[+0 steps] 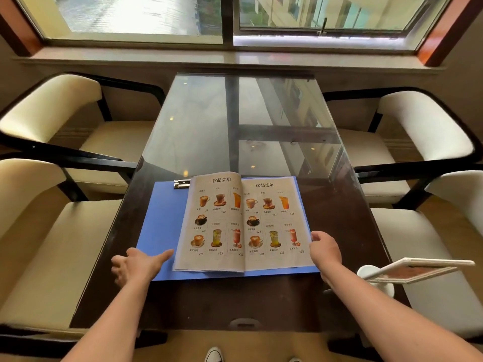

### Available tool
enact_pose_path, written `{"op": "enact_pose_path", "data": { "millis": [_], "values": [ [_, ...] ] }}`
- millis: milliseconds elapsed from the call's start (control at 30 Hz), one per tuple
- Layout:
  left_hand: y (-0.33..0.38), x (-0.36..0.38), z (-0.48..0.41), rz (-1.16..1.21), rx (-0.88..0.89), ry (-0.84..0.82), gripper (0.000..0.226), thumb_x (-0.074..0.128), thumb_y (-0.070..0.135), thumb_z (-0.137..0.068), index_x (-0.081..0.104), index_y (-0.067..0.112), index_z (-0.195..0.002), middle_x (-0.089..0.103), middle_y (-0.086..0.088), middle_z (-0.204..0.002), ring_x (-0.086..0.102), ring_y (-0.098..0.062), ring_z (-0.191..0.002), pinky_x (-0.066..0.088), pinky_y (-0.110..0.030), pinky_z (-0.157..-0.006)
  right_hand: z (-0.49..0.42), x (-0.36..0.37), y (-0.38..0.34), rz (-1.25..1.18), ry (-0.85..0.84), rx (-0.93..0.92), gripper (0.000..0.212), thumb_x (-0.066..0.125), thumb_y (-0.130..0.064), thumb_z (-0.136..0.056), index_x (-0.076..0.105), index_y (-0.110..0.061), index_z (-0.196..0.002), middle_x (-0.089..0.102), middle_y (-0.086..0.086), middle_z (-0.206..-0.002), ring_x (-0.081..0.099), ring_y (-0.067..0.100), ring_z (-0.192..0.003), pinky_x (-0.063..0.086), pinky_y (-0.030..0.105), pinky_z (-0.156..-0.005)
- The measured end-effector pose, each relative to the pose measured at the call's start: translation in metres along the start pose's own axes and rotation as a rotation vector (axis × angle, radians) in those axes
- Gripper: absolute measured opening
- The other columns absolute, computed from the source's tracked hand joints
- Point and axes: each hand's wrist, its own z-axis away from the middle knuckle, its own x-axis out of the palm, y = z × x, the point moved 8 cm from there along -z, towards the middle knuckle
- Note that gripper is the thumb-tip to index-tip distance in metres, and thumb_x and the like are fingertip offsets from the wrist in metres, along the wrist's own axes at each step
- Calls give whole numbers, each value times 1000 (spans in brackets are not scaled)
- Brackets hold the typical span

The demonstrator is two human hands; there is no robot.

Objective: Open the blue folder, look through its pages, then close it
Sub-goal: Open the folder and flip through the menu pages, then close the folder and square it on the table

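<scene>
While the blue folder (159, 223) is lying open and flat on the near half of the glass-topped table (235, 121), its smooth matte cover is showing as a plain rectangle on the left, with a shiny metal clip (181, 183) sitting at its far edge. Glossy cream pages (243, 223) are spreading across the middle and right of the folder, bowing up slightly at the spine. Both pages are carrying the heading 饮品菜单 and a grid of drink photos: latte cups, a dark cup on a saucer, orange juice, a lime drink, a pink iced drink. Prices such as ¥28, ¥32, ¥35 and ¥25 are reading clearly; the small item names are too fine to make out.

The left hand (136, 265) is resting on the folder's near left corner, fingers loosely curled and thumb stretching toward the page edge, gripping nothing. The right hand (325, 248) is pinching the right page's outer edge between thumb and fingers.

A white stand with a tilted card (415, 269) is sitting just right of the right forearm. Cream padded chairs (52, 105) with dark frames are flanking the table.
</scene>
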Motion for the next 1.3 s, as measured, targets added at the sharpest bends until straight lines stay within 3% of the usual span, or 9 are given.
{"op": "enact_pose_path", "data": {
  "millis": [300,400,500,633,767,867,1033,1167,1300],
  "values": [
    [15,-38,7,237,137,12,65,48,51,-97,50,-1,-135,61,-23,-127,59,-39,-108,39,-43,-76,3,1,-1,-104,-13,34,24,46,-20,-100,63,-10,-88,69,4,-92,68,22,-83,58,36,-70],
    [26,-63,12,362,217,51,49,45,47,-99,64,2,-100,61,-12,-86,50,-24,-70,36,-39,-64,6,2,-2,-213,-11,59,33,43,-27,-101,63,-4,-88,71,9,-89,69,30,-87,50,33,-63],
    [33,-85,25,604,203,15,42,47,50,-97,55,19,-70,56,-5,-71,49,-21,-62,37,-35,-57,12,0,-3,-322,-7,87,39,39,-37,-101,67,-14,-85,73,4,-87,71,22,-81,51,27,-59],
    [55,-98,53,840,293,-99,46,49,56,-86,68,15,-83,74,-13,-88,71,-33,-82,48,-40,-64,17,-3,4,-441,-9,171,52,34,-57,-99,66,-22,-79,75,0,-79,74,20,-74,53,27,-52],
    [77,-106,86,947,426,-83,32,48,57,-88,76,41,-84,79,13,-86,75,-14,-79,58,-38,-68,17,-6,15,-610,11,247,55,36,-69,-93,61,-23,-75,75,-7,-64,75,15,-59,61,36,-64],
    [90,-104,109,984,489,-70,26,48,43,-100,70,42,-113,75,19,-93,72,-10,-93,57,-32,-69,23,-8,18,-732,3,275,55,37,-71,-91,62,-22,-92,71,-13,-66,69,6,-45,50,23,-45],
    [110,-98,143,1000,590,-76,29,49,34,-103,64,39,-127,72,34,-94,69,8,-91,58,-23,-66,22,-5,19,-822,-67,309,78,35,-70,-92,51,-10,-139,66,9,-128,64,19,-92,49,26,-60],
    [135,-91,175,1007,677,-196,28,54,30,-101,66,54,-107,74,31,-99,72,3,-94,60,-19,-61,22,-7,19,-842,-70,304,80,33,-70,-92,48,-9,-141,60,13,-139,60,30,-121,49,35,-84],
    [158,-71,208,946,745,-273,26,58,29,-99,71,46,-114,77,21,-103,74,-4,-94,62,-24,-67,20,-6,22,-867,-92,305,80,34,-71,-92,48,-9,-142,59,13,-139,58,31,-124,47,38,-89]
  ]
}}
